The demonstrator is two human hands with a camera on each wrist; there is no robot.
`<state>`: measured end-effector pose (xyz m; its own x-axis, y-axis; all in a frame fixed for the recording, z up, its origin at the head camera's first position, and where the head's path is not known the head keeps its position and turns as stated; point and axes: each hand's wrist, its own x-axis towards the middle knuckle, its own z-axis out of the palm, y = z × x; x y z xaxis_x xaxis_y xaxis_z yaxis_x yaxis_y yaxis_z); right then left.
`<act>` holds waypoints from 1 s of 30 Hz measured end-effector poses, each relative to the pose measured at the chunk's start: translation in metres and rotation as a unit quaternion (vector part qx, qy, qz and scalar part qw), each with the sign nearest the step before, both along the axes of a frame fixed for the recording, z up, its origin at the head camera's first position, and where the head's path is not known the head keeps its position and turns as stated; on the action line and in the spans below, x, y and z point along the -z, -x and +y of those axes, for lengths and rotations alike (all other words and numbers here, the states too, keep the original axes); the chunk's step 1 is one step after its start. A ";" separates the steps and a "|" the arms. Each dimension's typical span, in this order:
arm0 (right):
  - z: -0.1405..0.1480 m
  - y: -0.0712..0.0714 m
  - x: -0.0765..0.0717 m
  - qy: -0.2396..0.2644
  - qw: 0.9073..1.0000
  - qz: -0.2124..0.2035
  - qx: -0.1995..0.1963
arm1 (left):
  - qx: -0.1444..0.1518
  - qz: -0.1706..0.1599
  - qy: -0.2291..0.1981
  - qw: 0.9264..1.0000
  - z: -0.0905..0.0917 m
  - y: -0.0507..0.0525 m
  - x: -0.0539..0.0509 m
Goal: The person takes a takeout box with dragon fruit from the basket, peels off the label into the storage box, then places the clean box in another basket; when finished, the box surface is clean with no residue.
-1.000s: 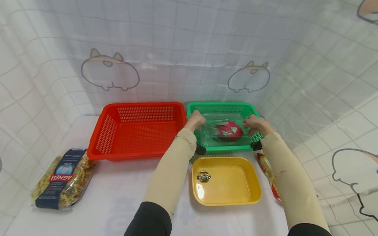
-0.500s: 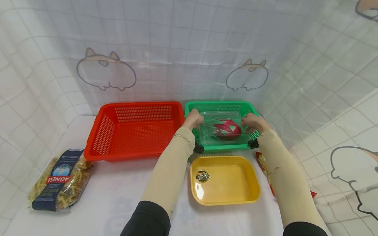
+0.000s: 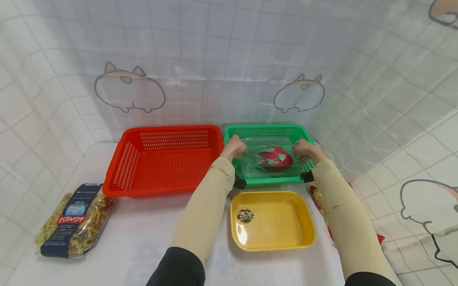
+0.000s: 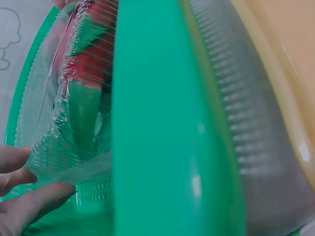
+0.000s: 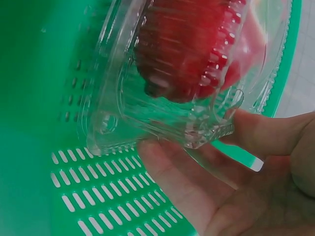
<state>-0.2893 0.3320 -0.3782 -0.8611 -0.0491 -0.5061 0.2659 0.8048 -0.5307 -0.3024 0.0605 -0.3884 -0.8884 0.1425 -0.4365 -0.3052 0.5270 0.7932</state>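
Note:
A clear plastic clamshell box [image 3: 255, 170] lies in the green basket [image 3: 264, 181], with a red dragon fruit [image 3: 276, 158] inside it. My left hand [image 3: 234, 147] is at the box's left end; in the left wrist view its thumb and fingers [image 4: 47, 199] pinch the box's ribbed corner. At the opposite end, my right hand [image 3: 307, 151] grips the box. The right wrist view shows the thumb [image 5: 256, 132] on the upper edge and fingers underneath. The basket's near wall hides part of the box in the left wrist view.
Left of the green basket stands a red basket [image 3: 171, 167]. A yellow tray [image 3: 279, 222] with a small metallic emblem [image 3: 245, 215] sits in front. A pasta bag [image 3: 75, 220] lies far left. A red-and-yellow packet [image 3: 317, 198] is partly under the right sleeve.
The head view has shifted slightly. Both hands stay at the ends of the clamshell box, which remains in the green basket.

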 end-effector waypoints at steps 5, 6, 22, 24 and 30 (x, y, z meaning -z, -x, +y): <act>0.001 -0.003 -0.001 0.009 1.000 0.002 -0.001 | 0.004 0.008 -0.004 1.000 -0.002 -0.004 -0.002; 0.002 -0.003 -0.002 0.014 1.000 0.004 -0.001 | 0.003 0.010 -0.010 1.000 -0.003 -0.004 -0.002; 0.003 -0.027 0.001 0.053 0.996 0.069 -0.024 | 0.066 0.065 0.010 0.996 -0.023 -0.029 -0.026; 0.003 -0.030 0.002 0.038 0.995 0.090 -0.034 | 0.074 0.086 0.014 0.993 -0.027 -0.035 -0.030; 0.001 -0.039 0.004 0.022 0.992 0.114 -0.043 | 0.096 0.147 0.028 0.984 -0.048 -0.055 -0.040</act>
